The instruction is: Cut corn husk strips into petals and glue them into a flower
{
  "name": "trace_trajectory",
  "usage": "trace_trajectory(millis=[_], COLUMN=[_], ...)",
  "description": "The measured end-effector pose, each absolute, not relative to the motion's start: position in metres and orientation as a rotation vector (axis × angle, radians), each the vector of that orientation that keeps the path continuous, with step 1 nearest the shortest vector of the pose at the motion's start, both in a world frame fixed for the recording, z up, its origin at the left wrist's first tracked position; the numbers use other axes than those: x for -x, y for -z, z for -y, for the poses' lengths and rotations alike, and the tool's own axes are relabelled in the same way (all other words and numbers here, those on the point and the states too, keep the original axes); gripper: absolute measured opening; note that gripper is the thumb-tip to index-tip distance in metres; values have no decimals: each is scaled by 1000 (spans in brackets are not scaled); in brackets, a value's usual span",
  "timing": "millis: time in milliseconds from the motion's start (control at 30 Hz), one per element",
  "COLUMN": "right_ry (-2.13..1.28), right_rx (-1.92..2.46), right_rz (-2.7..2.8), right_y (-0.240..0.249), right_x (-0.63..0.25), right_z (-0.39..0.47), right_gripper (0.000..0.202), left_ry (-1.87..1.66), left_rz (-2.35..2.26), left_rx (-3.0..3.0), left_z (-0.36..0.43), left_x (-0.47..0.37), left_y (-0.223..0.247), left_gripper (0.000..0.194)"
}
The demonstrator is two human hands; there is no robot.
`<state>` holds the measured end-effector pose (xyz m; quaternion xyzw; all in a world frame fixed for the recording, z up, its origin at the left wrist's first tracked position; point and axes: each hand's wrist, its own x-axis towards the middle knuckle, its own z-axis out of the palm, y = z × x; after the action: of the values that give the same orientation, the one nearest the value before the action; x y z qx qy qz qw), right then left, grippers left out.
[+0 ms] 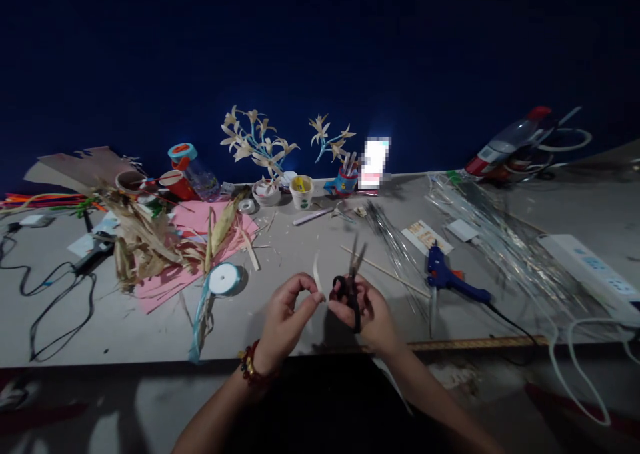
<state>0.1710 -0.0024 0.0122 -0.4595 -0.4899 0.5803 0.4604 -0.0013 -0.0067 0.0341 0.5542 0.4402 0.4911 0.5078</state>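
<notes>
My left hand (290,314), with a beaded bracelet at the wrist, pinches a thin pale strip (317,272) between thumb and fingers; the strip stands upright and curves a little. It looks like a piece of dried corn husk. Close by on the right, my right hand (374,315) is closed around black-handled scissors (356,267), their blades pointing away from me and slightly apart. The blades are beside the strip, not touching it. Left of my hands lies a roll of light blue ribbon (224,279). Beyond it, dried corn husks (150,241) are heaped over pink paper (165,287).
Husk flowers on blue stems (260,147) stand in a small pot at the back, near a paper cup (302,194) and a lit phone (374,164). Right of my hands are wires (393,241), a blue glue gun (445,271) with its cord, and a power strip (590,271).
</notes>
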Motion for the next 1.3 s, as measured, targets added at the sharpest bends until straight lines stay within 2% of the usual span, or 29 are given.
trace_trajectory(millis=[333,600,1300], right_ry=[-1680,-1794,-1843], right_rx=[1317,1284,1244], right_rz=[1527,1428,1401], right_y=[-10,-15,-21], right_x=[-193,-183,-181], right_z=[28,24,27], right_gripper=[36,42,51], left_ry=[-1222,-1181,-1137], left_rz=[-1030,-993,-981], left_rx=[-1396,-1471,-1451], left_z=[1,0,-1], left_x=[6,8,12], left_y=[-34,-38,-42], left_gripper=[11,13,15])
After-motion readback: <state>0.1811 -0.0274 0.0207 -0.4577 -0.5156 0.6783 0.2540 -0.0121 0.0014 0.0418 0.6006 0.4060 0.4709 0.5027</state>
